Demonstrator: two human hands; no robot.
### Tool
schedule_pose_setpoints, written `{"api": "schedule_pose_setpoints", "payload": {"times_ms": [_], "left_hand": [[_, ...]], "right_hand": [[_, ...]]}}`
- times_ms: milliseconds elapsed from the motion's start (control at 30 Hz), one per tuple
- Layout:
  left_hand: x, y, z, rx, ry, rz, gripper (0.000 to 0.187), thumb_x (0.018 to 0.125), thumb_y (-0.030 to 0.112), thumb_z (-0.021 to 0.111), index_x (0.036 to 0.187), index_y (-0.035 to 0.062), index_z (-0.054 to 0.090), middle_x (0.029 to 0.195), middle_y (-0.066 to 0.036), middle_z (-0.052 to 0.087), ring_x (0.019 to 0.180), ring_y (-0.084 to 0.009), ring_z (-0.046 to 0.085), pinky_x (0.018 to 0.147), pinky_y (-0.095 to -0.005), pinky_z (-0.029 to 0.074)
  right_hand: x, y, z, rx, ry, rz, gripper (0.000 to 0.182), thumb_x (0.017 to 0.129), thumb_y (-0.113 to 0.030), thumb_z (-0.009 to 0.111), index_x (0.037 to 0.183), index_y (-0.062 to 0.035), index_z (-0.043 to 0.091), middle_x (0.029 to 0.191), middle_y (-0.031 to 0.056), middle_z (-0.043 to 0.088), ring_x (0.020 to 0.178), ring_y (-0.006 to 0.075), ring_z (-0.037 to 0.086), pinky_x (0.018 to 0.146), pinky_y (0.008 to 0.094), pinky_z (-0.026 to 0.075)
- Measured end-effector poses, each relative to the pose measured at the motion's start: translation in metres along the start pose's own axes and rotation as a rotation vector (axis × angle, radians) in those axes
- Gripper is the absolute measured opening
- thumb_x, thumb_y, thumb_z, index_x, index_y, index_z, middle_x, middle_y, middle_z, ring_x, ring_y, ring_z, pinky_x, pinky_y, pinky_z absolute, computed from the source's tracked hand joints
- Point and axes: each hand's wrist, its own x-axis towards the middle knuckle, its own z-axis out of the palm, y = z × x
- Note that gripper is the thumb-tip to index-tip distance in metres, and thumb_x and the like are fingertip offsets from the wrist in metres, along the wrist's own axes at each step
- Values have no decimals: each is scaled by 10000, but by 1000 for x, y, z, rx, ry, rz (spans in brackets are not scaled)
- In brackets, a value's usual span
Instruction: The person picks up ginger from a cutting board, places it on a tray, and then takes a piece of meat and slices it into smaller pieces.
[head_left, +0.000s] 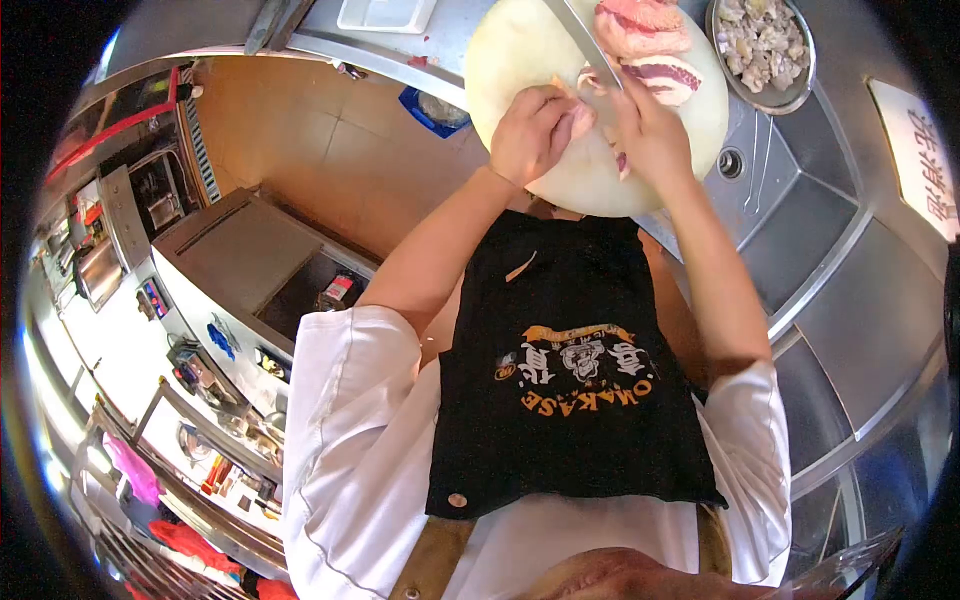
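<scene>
A round pale cutting board [520, 50] lies on the steel counter in front of me. My left hand [535, 130] is curled on a small pinkish piece of meat [583, 118] at the board's near side. My right hand [650, 130] grips a knife [590, 45] whose long blade runs up and to the left across the board, right beside my left fingers. Two slabs of streaky raw pork [645, 25] [662, 78] lie on the board beyond my right hand. My black apron and white sleeves fill the lower middle of the view.
A metal bowl [762, 45] full of cut meat bits stands right of the board. A steel counter with a drain hole [730, 162] extends to the right. A white tray [385, 12] sits at the back left. A brown floor and steel cabinets [240, 255] lie to the left.
</scene>
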Motion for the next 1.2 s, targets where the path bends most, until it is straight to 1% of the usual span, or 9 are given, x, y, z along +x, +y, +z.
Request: {"api": "schedule_pose_setpoints", "payload": {"times_ms": [33,200,333,367,500,600,800,1033,1200], "left_hand": [[-4,3,-1,-22,-8,-24,208,850,52,751,1055,35,718,1111,-133,670,1030,-360,647,889,-428,553],[2,-19,-9,-47,-71,137,239,854,40,751,1089,25,713,1139,-137,668,1048,-359,648,894,-422,556],[3,-22,-12,-30,-138,230,251,855,38,755,1101,24,708,1130,-131,676,1050,-348,654,906,-412,561],[2,-19,-11,-8,-116,205,264,849,43,765,1111,57,731,1109,-105,686,1041,-326,660,910,-404,563],[7,-12,-11,10,-124,241,310,839,56,778,1144,101,751,1103,-93,694,1026,-323,666,900,-411,565],[5,-20,-6,-26,-137,225,358,833,48,778,1185,109,743,1116,-124,698,1004,-358,671,887,-434,567],[-1,-18,-4,44,-94,175,252,818,70,784,1065,51,741,1034,-99,681,981,-310,667,865,-403,571],[5,-20,-2,45,-87,183,255,794,63,781,1042,38,728,1061,-102,674,996,-313,665,868,-398,569],[4,-15,-6,14,-82,172,253,809,64,776,1057,43,726,1081,-101,672,994,-316,661,878,-403,559]], "right_hand": [[-25,18,2,85,-52,128,375,1077,-326,559,1395,-151,650,1021,155,767,946,318,756,805,406,569],[-71,73,-3,-156,101,-95,365,1068,-293,590,1393,-141,657,1136,159,761,1017,300,759,844,375,578],[-69,24,-17,-247,82,-113,348,1044,-298,614,1355,-154,674,1181,180,738,1025,368,730,836,412,587],[-79,19,-15,-262,50,-135,393,1036,-356,591,1403,-220,632,1179,167,734,1044,362,713,857,447,573],[-119,25,-12,-404,15,-153,383,1037,-336,606,1408,-245,613,1044,145,744,847,371,729,670,464,578],[-129,25,-22,-405,-99,-35,377,1050,-356,571,1404,-233,614,987,147,733,840,383,722,685,482,576],[-40,-7,11,-383,-60,-161,355,1055,-333,581,1389,-233,645,1049,172,750,917,384,723,774,475,574],[-103,26,-12,-434,-149,23,355,1051,-312,588,1370,-168,648,1176,169,732,1017,384,717,868,473,576],[32,0,22,-256,-57,-236,419,1073,-409,512,1387,-163,641,1142,186,736,1043,393,702,890,468,561]]}}
